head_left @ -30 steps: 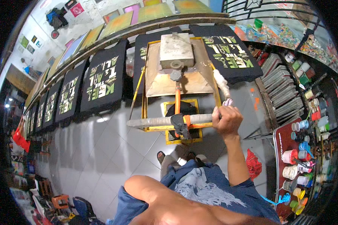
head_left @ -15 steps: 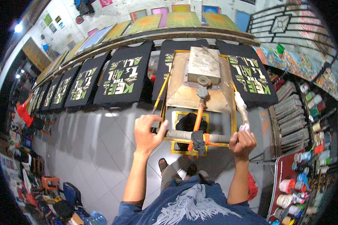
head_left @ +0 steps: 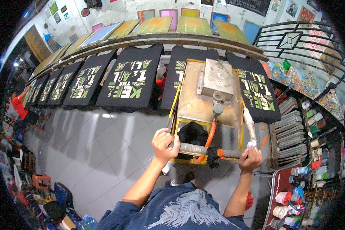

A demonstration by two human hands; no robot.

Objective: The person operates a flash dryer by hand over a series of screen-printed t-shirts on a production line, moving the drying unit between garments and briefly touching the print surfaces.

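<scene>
I had the left hand and right hand curled around the grey, tape-wrapped bar — one at each end. Beyond it sat the tan, sloping-sided hood.

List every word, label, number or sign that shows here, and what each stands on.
Black cloth shirts in a row: large green and cream lettering, clear on the nearer ones; wording not copied here.
Maroon tabletop with a pale rim: small white lettering; wording not copied.
Black rectangular wall banner: pale writing, too small to read.
Grey tape-wrapped bar between the left hand and right hand: none readable.
</scene>
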